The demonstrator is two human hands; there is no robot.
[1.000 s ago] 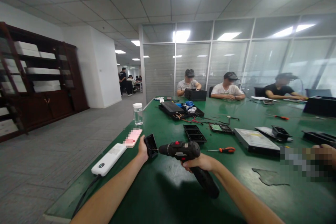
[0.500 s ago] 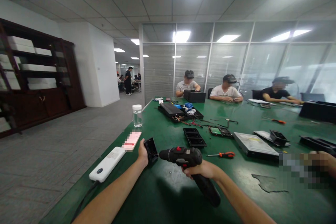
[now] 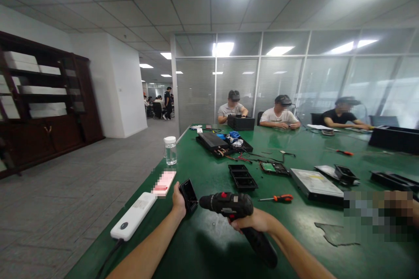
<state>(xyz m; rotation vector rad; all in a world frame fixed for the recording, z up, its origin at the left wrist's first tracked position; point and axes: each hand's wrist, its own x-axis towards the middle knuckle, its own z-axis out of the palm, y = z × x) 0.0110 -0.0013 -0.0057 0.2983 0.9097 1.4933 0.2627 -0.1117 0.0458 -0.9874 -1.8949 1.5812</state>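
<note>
Black open plastic box (image 3: 187, 195): clasped in my left hand (image 3: 178, 201).
Black-and-red pistol-shaped drill (image 3: 225, 204): handle wrapped in my right hand (image 3: 253, 220), nose pointing left at the box.
Orange-and-black screwdriver (image 3: 282, 199): lying on the glossy green table (image 3: 183, 248), right of the drill.

Black drill (image 3: 237, 204) — nose just beside tilted black tray (image 3: 188, 195).

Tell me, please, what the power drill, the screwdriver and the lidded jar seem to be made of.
Power drill: probably plastic, mostly dull black, judging by its soft highlights. Screwdriver: likely a plastic handle, coloured orange and black; its slim grey shaft suggests metal. Lidded jar: see-through, so clear glass or plastic; the opaque white lid looks plastic.
</note>
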